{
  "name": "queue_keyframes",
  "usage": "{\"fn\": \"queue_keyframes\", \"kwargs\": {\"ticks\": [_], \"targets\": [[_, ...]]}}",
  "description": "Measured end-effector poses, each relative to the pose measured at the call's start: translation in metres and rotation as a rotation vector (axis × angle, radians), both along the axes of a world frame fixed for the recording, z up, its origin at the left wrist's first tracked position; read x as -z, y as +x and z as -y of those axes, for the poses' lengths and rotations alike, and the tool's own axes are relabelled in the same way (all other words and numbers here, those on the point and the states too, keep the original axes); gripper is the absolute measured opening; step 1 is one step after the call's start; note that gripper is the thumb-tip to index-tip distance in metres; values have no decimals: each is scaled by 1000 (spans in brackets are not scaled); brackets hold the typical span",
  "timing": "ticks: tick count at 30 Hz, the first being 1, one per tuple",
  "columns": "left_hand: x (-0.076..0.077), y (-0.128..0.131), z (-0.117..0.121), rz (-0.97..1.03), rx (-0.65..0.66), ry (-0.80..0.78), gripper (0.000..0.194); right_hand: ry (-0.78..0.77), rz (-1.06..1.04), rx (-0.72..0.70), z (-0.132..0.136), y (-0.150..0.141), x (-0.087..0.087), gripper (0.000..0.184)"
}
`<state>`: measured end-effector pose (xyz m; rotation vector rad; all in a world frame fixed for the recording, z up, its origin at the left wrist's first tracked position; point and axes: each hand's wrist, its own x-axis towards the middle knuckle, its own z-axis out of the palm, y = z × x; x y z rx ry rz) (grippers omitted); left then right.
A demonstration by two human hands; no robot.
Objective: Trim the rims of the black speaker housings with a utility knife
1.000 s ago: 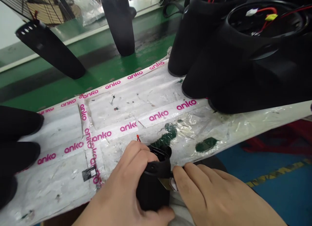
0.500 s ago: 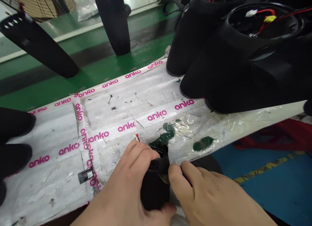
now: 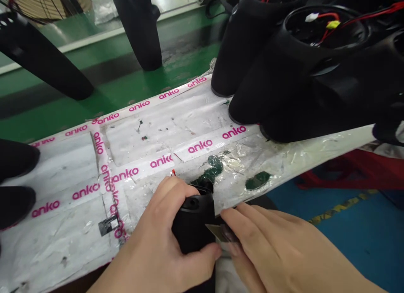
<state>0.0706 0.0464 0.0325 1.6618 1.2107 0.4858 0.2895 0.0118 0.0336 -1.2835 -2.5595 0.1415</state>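
My left hand is wrapped round a black plastic tube-shaped housing at the near edge of the bench, fingers over its top and thumb under its side. My right hand pinches a small flat metal blade and presses it against the right side of that housing. A thin red-tipped wire pokes up just beyond my left fingers.
The bench top is covered in white plastic taped down with pink "anko" tape. Several large black housings with red wires inside stand at the back right. More black parts lie at the left edge. A green belt runs behind.
The housing has been turned and tipped toward me in my left hand. My right hand has slid the blade lower down its side. The view has shifted slightly.
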Motion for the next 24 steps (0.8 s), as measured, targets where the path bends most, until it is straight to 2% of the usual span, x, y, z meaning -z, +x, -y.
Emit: {"fn": "queue_keyframes", "kwargs": {"ticks": [5, 11, 16, 24], "targets": [[0, 2, -1, -8, 3, -6, 39, -17, 47, -32, 0, 0, 5, 39], [0, 4, 0, -14, -11, -5, 42, 98, 66, -37, -4, 0, 4, 37], [-1, 4, 1, -17, -27, -48, 39, 75, 72, -57, -7, -1, -1, 35], [-1, 6, 1, -47, -21, -2, 36, 127, 162, 1, -3, -5, 7, 30]]}}
